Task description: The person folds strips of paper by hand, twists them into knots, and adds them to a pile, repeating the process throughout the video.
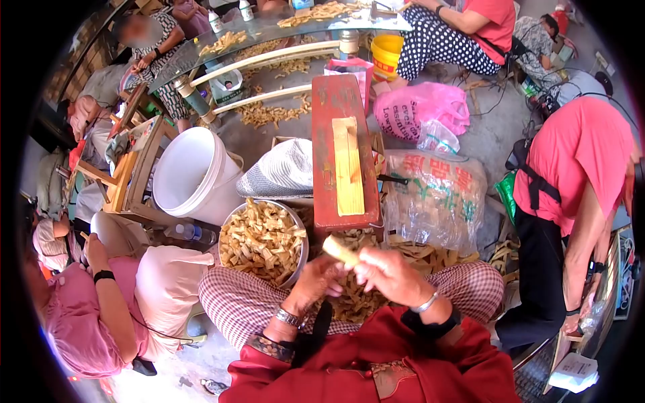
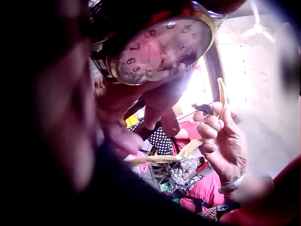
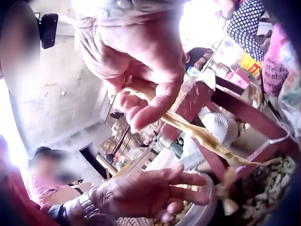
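My right hand [image 1: 393,277] grips a long, pale tan, dried-looking strip [image 3: 197,134] in its curled fingers. In the right wrist view the strip slants down past the fingers to a thin, ragged end. Its thicker part [image 1: 340,252] shows between the two hands in the head view. Close beside it, my left hand [image 3: 141,194] has its fingers stretched out and holds nothing. A small knotted piece [image 3: 229,190] shows just beyond those fingertips. Left of my lap stands a round basin [image 1: 304,255] heaped with short knotted tan pieces [image 1: 261,235].
A red wooden bench [image 1: 326,101] before me bears flat yellow strips [image 1: 347,168]. More loose strips [image 1: 353,299] lie below my hands. A white bucket [image 1: 191,171] stands left, a clear plastic bag [image 1: 437,201] right. People sit left and bend over at right; a glass table [image 1: 269,30] stands ahead.
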The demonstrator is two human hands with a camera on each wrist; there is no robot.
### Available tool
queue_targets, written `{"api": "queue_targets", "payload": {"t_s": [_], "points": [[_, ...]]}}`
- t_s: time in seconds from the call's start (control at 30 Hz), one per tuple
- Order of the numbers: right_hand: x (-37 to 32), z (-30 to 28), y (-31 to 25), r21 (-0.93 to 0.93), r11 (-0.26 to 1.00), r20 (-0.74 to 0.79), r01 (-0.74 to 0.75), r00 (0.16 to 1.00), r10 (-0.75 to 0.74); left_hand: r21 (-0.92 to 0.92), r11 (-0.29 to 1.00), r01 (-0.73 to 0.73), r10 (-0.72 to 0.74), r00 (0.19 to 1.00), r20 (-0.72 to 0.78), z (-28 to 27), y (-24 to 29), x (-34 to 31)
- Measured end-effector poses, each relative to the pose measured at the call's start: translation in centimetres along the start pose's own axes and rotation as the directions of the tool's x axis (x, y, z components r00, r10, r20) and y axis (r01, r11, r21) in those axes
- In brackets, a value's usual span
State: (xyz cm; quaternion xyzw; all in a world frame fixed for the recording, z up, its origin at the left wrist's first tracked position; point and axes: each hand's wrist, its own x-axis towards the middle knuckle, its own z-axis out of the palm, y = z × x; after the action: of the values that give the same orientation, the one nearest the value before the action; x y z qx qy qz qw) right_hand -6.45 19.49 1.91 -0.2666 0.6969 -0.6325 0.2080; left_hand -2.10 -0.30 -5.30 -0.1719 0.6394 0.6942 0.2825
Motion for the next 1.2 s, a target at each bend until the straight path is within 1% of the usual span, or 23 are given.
{"api": "queue_targets", "payload": {"t_s": [0.03,0.13,0.17,0.23,0.27,0.37,0.47,0.5,0.53,0.57,0.63,0.67,0.7,0.73,0.77,0.83,0.9,0.93,0.97,1.03,1.1,1.17,1.2], "points": [[-0.3,0.8,0.6,0.004,0.999,0.029,0.041,0.999,-0.041,-0.193,0.981,0.023,-0.009,0.997,0.074,0.1,-1.2,0.1],[-1.5,2.8,0.3,0.146,0.979,0.148,-0.142,0.982,0.121,-0.503,0.864,0.001,0.119,0.971,0.207,0.9,-4.2,0.1],[-2.0,3.7,1.4,0.111,0.988,0.148,-0.109,0.985,0.092,-0.517,0.856,0.004,0.244,0.879,0.410,0.1,-5.9,1.6],[-2.4,5.1,1.7,0.147,0.986,0.175,-0.082,0.983,0.055,-0.403,0.915,-0.007,0.124,0.957,0.264,0.7,-2.0,-0.5],[-2.8,5.8,2.2,0.178,0.980,0.182,-0.090,0.982,0.058,-0.481,0.872,-0.093,0.244,0.934,0.261,1.2,-1.9,-0.7],[-3.4,7.0,1.9,0.311,0.924,0.288,-0.223,0.948,0.132,-0.622,0.781,0.056,0.088,0.976,0.197,1.4,-2.4,-0.7],[-3.7,7.5,1.8,0.432,0.856,0.323,-0.284,0.935,0.148,-0.665,0.745,0.045,0.193,0.940,0.280,-0.3,-3.7,-0.7],[-3.8,7.6,1.7,0.469,0.840,0.271,-0.273,0.950,0.158,-0.663,0.748,0.030,0.232,0.924,0.304,-0.8,-3.8,-0.8],[-4.0,7.8,1.7,0.505,0.823,0.218,-0.260,0.961,0.169,-0.607,0.791,-0.078,0.223,0.960,0.167,0.1,-2.3,-2.0],[-4.0,7.9,1.5,0.540,0.806,0.164,-0.243,0.969,0.182,-0.520,0.851,-0.078,0.089,0.996,-0.003,1.3,-0.5,-3.4],[-4.1,7.8,1.2,0.580,0.793,-0.023,-0.185,0.970,0.244,-0.381,0.916,-0.125,0.147,0.989,0.029,0.2,-1.8,-3.2],[-4.0,7.7,1.4,0.461,0.875,-0.118,-0.147,0.967,0.224,-0.342,0.925,-0.169,0.173,0.985,-0.018,0.2,-2.1,-3.1],[-3.9,7.6,1.5,0.330,0.937,-0.211,-0.115,0.958,0.192,-0.331,0.934,-0.135,0.114,0.990,-0.082,1.0,-0.6,-4.3],[-3.9,7.5,1.0,0.220,0.970,-0.272,-0.099,0.949,0.159,-0.309,0.939,-0.149,0.137,0.989,-0.061,1.0,-0.5,-4.6],[-3.7,7.6,1.0,0.015,1.000,-0.327,-0.005,0.945,0.010,-0.288,0.944,-0.161,0.157,0.987,-0.037,1.1,-0.7,-4.8],[-3.2,7.7,1.5,-0.397,0.905,-0.344,0.151,0.890,-0.299,-0.192,0.961,-0.197,0.210,0.977,0.046,0.9,-1.0,-5.2],[-3.1,7.9,2.0,-0.349,0.935,-0.355,0.065,0.914,-0.196,-0.069,0.964,-0.258,0.266,0.947,0.178,0.4,-1.4,-5.6],[-3.1,8.0,2.2,-0.324,0.946,-0.359,0.023,0.922,-0.145,-0.116,0.954,-0.277,0.295,0.936,0.194,0.7,-1.2,-6.1],[-3.0,8.1,2.3,-0.298,0.954,-0.360,-0.021,0.928,-0.092,-0.033,0.934,-0.356,0.357,0.925,0.132,0.8,-0.9,-6.8],[-2.8,8.3,2.0,-0.233,0.970,-0.364,-0.064,0.931,-0.026,0.141,0.865,-0.482,0.483,0.875,0.025,1.1,0.2,-8.5],[-2.9,8.4,2.4,-0.144,0.984,-0.340,-0.101,0.939,0.047,0.463,0.627,-0.626,0.711,0.703,-0.011,1.2,0.8,-9.4],[-2.9,8.3,2.5,-0.052,0.989,-0.291,-0.137,0.950,0.116,0.728,0.302,-0.616,0.874,0.483,0.046,1.3,1.1,-10.0],[-3.0,8.1,2.2,0.012,0.982,-0.241,-0.186,0.953,0.183,0.755,0.274,-0.595,0.875,0.480,0.060,1.4,1.2,-10.4]]}}
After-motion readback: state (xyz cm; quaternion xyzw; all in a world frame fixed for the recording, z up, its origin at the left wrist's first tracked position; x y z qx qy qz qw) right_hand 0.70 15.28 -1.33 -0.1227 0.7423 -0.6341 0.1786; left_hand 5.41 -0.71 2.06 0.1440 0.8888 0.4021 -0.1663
